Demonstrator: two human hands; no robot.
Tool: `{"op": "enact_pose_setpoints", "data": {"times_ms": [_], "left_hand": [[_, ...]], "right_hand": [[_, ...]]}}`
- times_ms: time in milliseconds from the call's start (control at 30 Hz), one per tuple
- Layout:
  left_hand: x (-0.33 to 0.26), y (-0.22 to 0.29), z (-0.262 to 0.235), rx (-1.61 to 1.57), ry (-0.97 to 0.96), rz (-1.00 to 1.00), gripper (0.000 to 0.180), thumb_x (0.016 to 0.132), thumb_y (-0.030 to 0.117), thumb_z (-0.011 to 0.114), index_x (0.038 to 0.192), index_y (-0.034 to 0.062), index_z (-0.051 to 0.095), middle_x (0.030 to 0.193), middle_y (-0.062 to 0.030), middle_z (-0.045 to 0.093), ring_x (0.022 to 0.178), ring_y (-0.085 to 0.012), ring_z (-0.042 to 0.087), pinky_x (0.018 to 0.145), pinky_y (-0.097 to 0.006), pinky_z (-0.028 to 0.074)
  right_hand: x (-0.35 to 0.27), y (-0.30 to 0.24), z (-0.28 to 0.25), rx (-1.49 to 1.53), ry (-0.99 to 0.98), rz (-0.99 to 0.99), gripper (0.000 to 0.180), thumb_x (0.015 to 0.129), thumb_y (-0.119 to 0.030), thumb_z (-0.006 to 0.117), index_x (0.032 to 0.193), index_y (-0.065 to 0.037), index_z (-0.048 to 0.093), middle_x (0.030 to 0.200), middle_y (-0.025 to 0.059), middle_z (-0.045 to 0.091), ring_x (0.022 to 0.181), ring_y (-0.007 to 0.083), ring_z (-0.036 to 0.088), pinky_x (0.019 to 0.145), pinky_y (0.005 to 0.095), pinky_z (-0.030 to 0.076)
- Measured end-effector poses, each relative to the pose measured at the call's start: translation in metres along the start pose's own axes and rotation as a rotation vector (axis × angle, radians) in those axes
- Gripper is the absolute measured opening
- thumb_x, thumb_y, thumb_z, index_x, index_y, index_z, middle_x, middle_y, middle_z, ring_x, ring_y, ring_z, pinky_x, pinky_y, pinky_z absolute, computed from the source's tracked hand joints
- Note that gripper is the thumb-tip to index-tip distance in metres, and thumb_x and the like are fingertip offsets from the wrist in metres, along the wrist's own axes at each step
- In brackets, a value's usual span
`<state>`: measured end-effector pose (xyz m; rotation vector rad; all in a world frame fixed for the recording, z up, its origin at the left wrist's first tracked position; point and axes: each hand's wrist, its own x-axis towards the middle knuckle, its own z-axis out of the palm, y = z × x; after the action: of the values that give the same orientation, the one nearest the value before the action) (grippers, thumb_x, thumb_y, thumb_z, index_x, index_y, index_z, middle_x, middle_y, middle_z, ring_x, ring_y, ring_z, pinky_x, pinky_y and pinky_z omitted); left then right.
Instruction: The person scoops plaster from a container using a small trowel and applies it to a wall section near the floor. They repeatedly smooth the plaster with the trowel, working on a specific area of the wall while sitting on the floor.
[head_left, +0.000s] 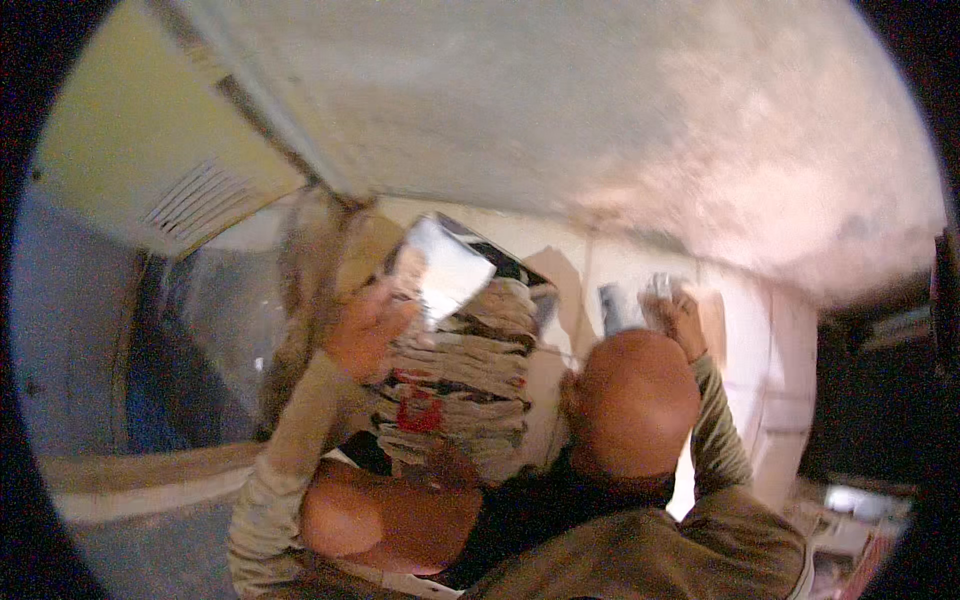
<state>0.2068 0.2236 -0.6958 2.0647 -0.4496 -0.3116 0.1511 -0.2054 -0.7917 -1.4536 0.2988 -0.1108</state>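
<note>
My left hand [365, 330] is up against the side of a tall stack of folded cloth [455, 395], fingers closed on its upper left edge, gripping it. The stack is mostly pale layers with 1 red patch [420, 412] low on the left side. It sits in front of my chest, between my 2 arms, near centre frame. My left sleeve [275, 470] is olive-tan and runs up from the lower left to that hand.

On top of the stack lies a shiny silver-white sheet or packet [445, 268], tilted, its lower corner just beside my left fingers. Can't tell if the fingers touch it.

My right hand [678, 312] is raised further right, well apart from the stack, closed around a small pale shiny item [660, 288]. Too blurred to say what it is. Right sleeve [715, 430] is the same olive colour.

A round bare head [632, 402] is low in the frame between the stack and my right arm; a rounded reddish-brown shape [390, 520] sits below the stack.

Behind: a cream tiled wall [760, 350], a mottled pale ceiling [600, 110], a yellow panel with a slatted vent [200, 200] at upper left. Whole frame is motion-blurred.
</note>
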Motion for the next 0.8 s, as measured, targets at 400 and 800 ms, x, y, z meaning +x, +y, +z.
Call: {"op": "enact_pose_setpoints", "data": {"times_ms": [400,800], "left_hand": [[0.144,0.068,0.194,-0.217,-0.733,-0.008,0.049,0.075,0.019,0.069,0.115,-0.0009,0.049,0.098,-0.0109,0.062,0.086,-0.0178,0.061,0.076,-0.031,0.049],[0.229,0.080,0.395,0.120,-1.036,-0.009,0.061,0.083,0.040,0.057,0.121,-0.0060,0.045,0.098,-0.0165,0.063,0.070,-0.0238,0.065,0.062,-0.034,0.055]], "right_hand": [[-0.025,0.053,-0.234,-0.803,0.417,-0.151,0.033,0.078,-0.019,0.061,0.105,-0.001,0.056,0.092,0.0154,0.063,0.084,0.0259,0.061,0.075,0.0345,0.048],[-0.081,0.051,-0.249,-0.765,0.718,-0.053,0.041,0.091,-0.029,0.051,0.118,0.002,0.054,0.112,0.0178,0.059,0.103,0.0247,0.056,0.087,0.0336,0.044]]}}
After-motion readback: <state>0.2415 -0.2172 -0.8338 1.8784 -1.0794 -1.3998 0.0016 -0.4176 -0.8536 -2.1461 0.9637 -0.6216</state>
